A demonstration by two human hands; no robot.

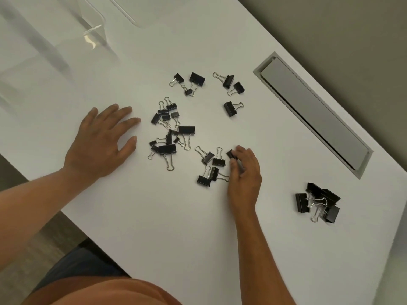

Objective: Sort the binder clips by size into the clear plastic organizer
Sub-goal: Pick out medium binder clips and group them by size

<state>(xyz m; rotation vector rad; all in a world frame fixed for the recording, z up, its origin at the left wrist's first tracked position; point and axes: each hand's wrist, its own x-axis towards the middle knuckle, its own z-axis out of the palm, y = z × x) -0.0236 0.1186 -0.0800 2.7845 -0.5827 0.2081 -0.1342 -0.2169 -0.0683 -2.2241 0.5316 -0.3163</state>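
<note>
Right grip (243, 168) pinching a binder clip (231, 154) at its fingertips, left grip (100, 143) flat, fingers spread

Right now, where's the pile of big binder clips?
In the head view, the pile of big binder clips sits on the white table's right side, beyond the right hand, below the grey cable hatch.

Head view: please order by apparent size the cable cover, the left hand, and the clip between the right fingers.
1. cable cover
2. left hand
3. clip, pinched by the right hand
</note>
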